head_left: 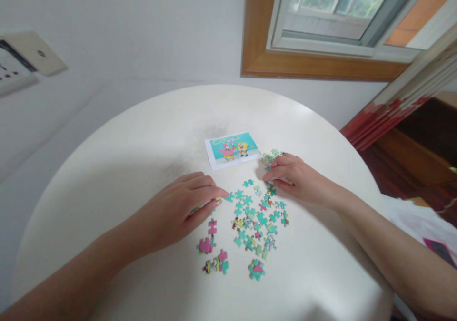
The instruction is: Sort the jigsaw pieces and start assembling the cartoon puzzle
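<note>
Puzzle w/ small pieces, laid out on a round white table [143, 135]. Looks like the sort-and-match stage: most pieces [255, 216] lie loose in a scatter at centre, near side, nothing big joined yet.

Left hand [178, 207]: palm down, fingers straight and close together, tips resting on a teal piece [229, 197] at the left edge of the scatter. Not gripping, just pressing/sliding. More teal shows under the fingers, can't tell how much.

Right hand [291, 178]: at the far right of the scatter, fingers curled in, tips down on pieces beside a small clump [269, 157]. Can't tell if it's pinching one or only touching.

Ref card [233, 150] w/ the finished pic lies just beyond the scatter, btwn the hands. A few pink bits [206, 246] sit apart, near left.

Next move, imo: needs a fine thumb-and-finger pinch on one piece, w/o nudging neighbours, since they're packed close. Also a check vs the card for colour.
</note>
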Demonstrator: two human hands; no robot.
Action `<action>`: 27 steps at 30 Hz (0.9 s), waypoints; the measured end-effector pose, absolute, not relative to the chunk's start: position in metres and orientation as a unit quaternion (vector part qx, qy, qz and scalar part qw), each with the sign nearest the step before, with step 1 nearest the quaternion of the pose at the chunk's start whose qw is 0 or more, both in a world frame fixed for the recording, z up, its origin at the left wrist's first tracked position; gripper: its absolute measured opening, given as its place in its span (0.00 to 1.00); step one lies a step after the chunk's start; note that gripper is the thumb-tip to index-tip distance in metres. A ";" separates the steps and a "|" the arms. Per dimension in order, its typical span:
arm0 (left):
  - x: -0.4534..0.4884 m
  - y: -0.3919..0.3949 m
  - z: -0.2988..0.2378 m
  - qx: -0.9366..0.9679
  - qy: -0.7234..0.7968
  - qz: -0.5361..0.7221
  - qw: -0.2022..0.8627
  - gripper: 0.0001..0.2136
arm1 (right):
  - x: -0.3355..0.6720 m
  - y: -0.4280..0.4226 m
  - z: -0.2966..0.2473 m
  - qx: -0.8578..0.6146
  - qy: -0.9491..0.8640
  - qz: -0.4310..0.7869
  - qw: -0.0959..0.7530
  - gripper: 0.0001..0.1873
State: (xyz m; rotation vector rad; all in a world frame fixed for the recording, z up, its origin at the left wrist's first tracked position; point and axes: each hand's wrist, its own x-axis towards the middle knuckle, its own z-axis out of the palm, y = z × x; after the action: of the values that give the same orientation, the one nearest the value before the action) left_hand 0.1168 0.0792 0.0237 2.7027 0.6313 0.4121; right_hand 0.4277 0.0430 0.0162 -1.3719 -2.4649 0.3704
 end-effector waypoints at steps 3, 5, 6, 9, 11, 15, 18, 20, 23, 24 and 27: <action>0.117 0.079 0.023 0.950 0.223 0.143 0.168 0.12 | 0.426 0.042 0.016 -0.472 -0.859 0.130 0.148 0.12; 0.116 0.079 0.023 0.950 0.223 0.141 0.169 0.12 | 0.424 0.041 0.016 -0.472 -0.860 0.131 0.142 0.11; 0.116 0.079 0.023 0.949 0.224 0.142 0.169 0.12 | 0.423 0.040 0.016 -0.475 -0.859 0.134 0.136 0.10; 0.116 0.079 0.023 0.949 0.227 0.139 0.169 0.12 | 0.420 0.038 0.017 -0.483 -0.856 0.140 0.124 0.09; 0.116 0.079 0.023 0.948 0.231 0.136 0.169 0.12 | 0.418 0.037 0.016 -0.488 -0.853 0.135 0.126 0.10; 0.117 0.078 0.023 0.948 0.233 0.136 0.170 0.12 | 0.414 0.036 0.010 -0.500 -0.847 0.121 0.137 0.14; 0.117 0.078 0.023 0.948 0.231 0.133 0.173 0.12 | 0.410 0.035 0.006 -0.503 -0.842 0.133 0.143 0.13; 0.117 0.078 0.023 0.949 0.228 0.134 0.172 0.12 | 0.407 0.035 0.005 -0.505 -0.837 0.145 0.150 0.10; 0.116 0.079 0.023 0.949 0.228 0.137 0.172 0.11 | 0.404 0.036 0.004 -0.507 -0.832 0.162 0.156 0.08; 0.116 0.079 0.023 0.948 0.228 0.137 0.172 0.11 | 0.404 0.036 0.003 -0.508 -0.831 0.166 0.157 0.08; 0.116 0.079 0.023 0.949 0.226 0.136 0.171 0.11 | 0.406 0.038 0.002 -0.508 -0.829 0.173 0.158 0.06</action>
State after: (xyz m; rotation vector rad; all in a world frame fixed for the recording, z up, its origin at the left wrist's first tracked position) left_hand 0.1159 0.0790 0.0230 2.6951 0.6428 0.3861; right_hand 0.4057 0.0376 0.0018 -1.4540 -2.3705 0.4934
